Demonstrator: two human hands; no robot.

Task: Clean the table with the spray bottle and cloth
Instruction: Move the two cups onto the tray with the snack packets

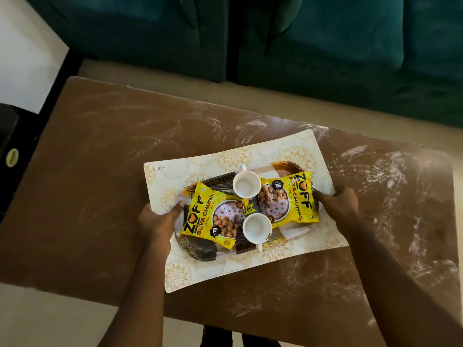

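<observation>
A brown table (95,176) carries white powdery smears, thickest on its right side. In its middle lies a white tray (250,156) with a yellow flower pattern. My left hand (156,220) grips the tray's left edge and my right hand (337,200) grips its right edge. On the tray are two yellow snack packets (200,216) (298,196) and two empty white cups (246,184) (256,227). No spray bottle or cloth is in view.
A dark green sofa (325,46) stands just beyond the table's far edge. A dark piece of furniture (15,151) is at the left. Pale floor (50,316) shows at the near left.
</observation>
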